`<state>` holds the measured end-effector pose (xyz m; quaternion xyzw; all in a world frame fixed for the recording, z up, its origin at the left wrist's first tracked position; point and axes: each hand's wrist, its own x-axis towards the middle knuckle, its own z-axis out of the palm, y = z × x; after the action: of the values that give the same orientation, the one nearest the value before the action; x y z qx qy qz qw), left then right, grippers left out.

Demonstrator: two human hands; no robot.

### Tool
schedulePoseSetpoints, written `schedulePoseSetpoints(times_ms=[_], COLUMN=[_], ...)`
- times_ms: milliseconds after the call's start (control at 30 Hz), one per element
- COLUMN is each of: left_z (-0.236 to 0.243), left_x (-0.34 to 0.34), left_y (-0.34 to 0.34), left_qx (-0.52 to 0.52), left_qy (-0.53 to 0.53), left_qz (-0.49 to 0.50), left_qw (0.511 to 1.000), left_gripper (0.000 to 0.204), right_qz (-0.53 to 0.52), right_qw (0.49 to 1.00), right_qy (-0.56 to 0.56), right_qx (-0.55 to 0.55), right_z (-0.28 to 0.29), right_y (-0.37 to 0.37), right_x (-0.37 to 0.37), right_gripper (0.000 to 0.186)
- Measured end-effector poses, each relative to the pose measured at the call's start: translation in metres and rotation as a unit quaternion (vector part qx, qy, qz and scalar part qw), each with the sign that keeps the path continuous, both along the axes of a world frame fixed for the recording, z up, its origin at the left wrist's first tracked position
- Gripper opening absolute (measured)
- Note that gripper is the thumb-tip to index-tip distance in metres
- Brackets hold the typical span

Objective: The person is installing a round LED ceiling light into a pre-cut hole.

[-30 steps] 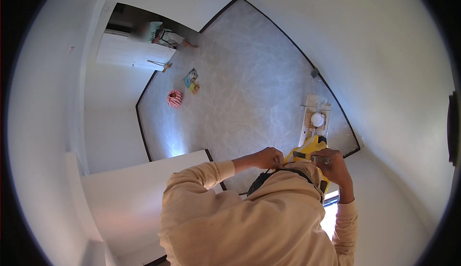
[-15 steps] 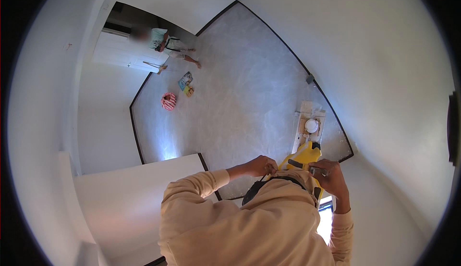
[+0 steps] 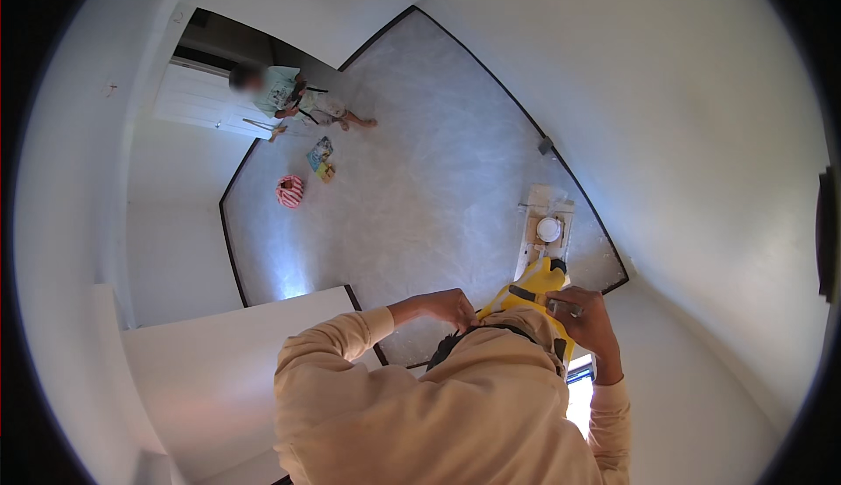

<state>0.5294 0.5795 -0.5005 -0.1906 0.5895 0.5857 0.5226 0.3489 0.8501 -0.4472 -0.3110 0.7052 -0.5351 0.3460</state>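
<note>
the left hand [image 3: 447, 307] is raised in front of the chest, fingers curled in toward the palm, closed on what looks like a thin dark strap at the left edge of a bright yellow fabric vest with a dark band across it [image 3: 530, 290]; how firm that grip is cannot be told at this size. the right hand [image 3: 583, 318] sits at the vest's right side, fingers bent and pinched around a small grey metal clip or buckle [image 3: 565, 308] that lies against the yellow fabric. the vest is held up between the two hands, just above the collar of the person's beige long-sleeved hooded top [image 3: 455, 406], with both sleeves rising toward it.

below and beyond the hands lies a pale grey marbled floor [image 3: 420, 169] edged with a dark skirting line. near the vest's upper end, on the floor by the wall, stands a flat cardboard piece with a round white object on it [image 3: 547, 229]. well apart, at the far side of the room, a pink striped round bag [image 3: 289, 191] and a small colourful booklet [image 3: 320, 154] rest on the floor, and another person [image 3: 293, 99] stands beside a white panelled door [image 3: 197, 99]. a white ledge or counter [image 3: 219, 362] runs at the person's left.
</note>
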Motion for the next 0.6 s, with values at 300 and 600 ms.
schedulePoseSetpoints(times_ms=[300, 600], left_z=[0.018, -0.011], left_x=[0.01, 0.027], left_y=[0.027, 0.042], left_qx=[-0.035, -0.108], left_qy=[0.005, 0.039], left_qz=[0.185, 0.131], left_qw=[0.982, 0.985], left_gripper=[0.022, 0.005], right_qz=[-0.018, -0.002], right_qw=[1.0, 0.998], right_qy=[-0.021, -0.047], right_qx=[-0.011, -0.042], right_z=[-0.002, -0.025], right_y=[0.002, 0.001], right_x=[0.001, 0.004], right_gripper=[0.029, 0.027])
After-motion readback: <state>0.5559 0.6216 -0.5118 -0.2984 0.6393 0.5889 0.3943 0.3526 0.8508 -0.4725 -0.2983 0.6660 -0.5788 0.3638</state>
